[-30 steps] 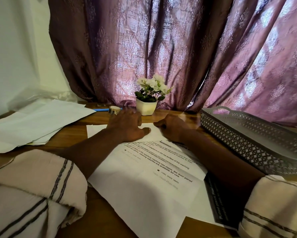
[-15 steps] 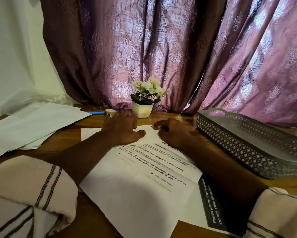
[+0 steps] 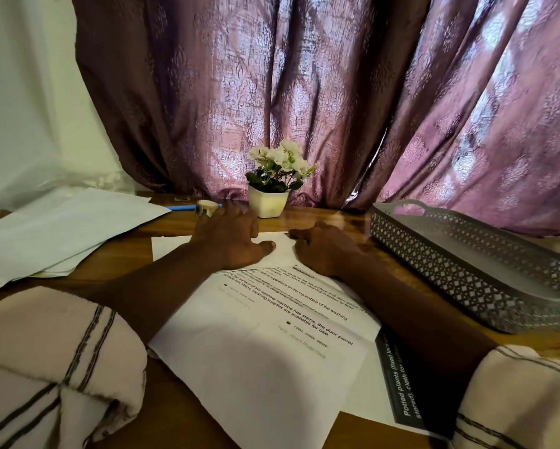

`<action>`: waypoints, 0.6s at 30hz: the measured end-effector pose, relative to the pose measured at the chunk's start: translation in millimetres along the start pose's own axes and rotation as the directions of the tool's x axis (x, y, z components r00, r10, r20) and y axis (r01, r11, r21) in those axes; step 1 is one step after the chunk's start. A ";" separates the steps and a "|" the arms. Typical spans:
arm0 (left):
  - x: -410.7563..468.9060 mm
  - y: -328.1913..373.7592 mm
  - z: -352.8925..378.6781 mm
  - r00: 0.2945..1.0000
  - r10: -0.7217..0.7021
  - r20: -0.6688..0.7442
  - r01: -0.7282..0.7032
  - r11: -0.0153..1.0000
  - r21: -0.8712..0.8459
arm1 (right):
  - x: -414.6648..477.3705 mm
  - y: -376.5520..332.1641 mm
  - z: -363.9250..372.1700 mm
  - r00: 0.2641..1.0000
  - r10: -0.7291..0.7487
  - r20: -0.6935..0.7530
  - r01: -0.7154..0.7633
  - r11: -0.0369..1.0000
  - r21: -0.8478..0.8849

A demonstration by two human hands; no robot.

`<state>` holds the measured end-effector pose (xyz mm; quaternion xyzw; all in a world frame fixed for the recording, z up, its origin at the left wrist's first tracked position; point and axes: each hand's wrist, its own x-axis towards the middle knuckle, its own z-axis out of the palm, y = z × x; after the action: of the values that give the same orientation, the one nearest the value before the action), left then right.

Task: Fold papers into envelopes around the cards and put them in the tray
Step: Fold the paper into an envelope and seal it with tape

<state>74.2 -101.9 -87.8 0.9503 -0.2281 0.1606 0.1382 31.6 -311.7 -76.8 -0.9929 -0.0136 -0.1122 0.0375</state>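
Two bare hands are down on the paper at the middle of the bench, both forearms reaching out from pale sleeves with dark stripes. The left hand lies flat, fingers spread and thumb out to the side, its grip released as it presses on a plain white piece at the far end of the printed sheet. I cannot tell whether that piece is a folded flap or a separate card. The right hand rests just beside it on the same far edge, forefinger stretched toward the left hand and the other fingers bent under, so I cannot say if its grip is pinching the edge or only bearing down. The printed sheet runs back toward the person, its text reading away from them (something about a washing machine and stains). A second sheet with a dark band of white lettering lies beneath it, under the right forearm. Off to the right, near the right hand but apart from it, stands the grey perforated tray. To the left lies a loose stack of white papers. Behind the hands are a small roll of tape, a blue pen and a white pot of pale flowers, against a mauve patterned curtain.
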 end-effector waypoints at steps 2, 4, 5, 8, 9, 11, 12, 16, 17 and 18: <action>0.6 -0.6 0.4 1.000 -0.002 0.000 0.002 1.000 -0.004 | -5.6 2.2 -3.1 0.999 -0.024 -0.033 0.024 0.999 -0.021; 0.7 -1.5 0.4 1.000 -0.005 0.001 0.005 1.000 -0.003 | -11.2 5.4 -6.0 0.998 -0.052 -0.046 0.050 0.998 -0.030; 0.6 -1.6 0.4 1.000 -0.003 -0.004 0.003 1.000 -0.004 | -14.5 6.3 -8.3 0.997 -0.057 -0.045 0.056 0.998 -0.030; 0.1 -1.4 -0.1 1.000 0.000 -0.012 0.000 1.000 -0.008 | -19.3 4.7 -12.2 0.997 -0.058 -0.055 0.058 0.998 -0.006; -0.4 -1.2 -0.1 1.000 -0.001 -0.010 0.001 1.000 -0.007 | -20.2 2.8 -13.7 0.996 -0.051 -0.067 0.052 0.999 0.017; -0.9 -0.6 -0.3 1.000 -0.001 -0.012 0.001 1.000 0.003 | -21.2 1.9 -14.9 0.994 -0.043 -0.098 0.053 0.994 0.099; -1.2 -0.2 -0.3 1.000 0.003 -0.013 -0.003 1.000 0.009 | -21.7 3.0 -14.4 0.993 -0.041 -0.107 0.057 0.988 0.146; -2.0 2.2 -1.4 1.000 0.017 -0.021 -0.017 1.000 0.025 | -22.0 8.2 -9.2 0.992 -0.043 -0.119 0.063 0.984 0.168; -1.7 2.0 -1.3 1.000 0.014 -0.018 -0.014 1.000 0.022 | -21.3 7.4 -8.4 0.992 -0.049 -0.118 0.066 0.988 0.142; -1.5 1.8 -0.9 1.000 0.008 -0.015 -0.008 1.000 0.018 | -20.0 6.6 -7.9 0.992 -0.059 -0.109 0.072 0.990 0.121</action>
<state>71.9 -102.6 -87.2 0.9494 -0.2296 0.1702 0.1305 10.5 -319.3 -74.1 -0.9803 -0.0513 -0.1644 0.0962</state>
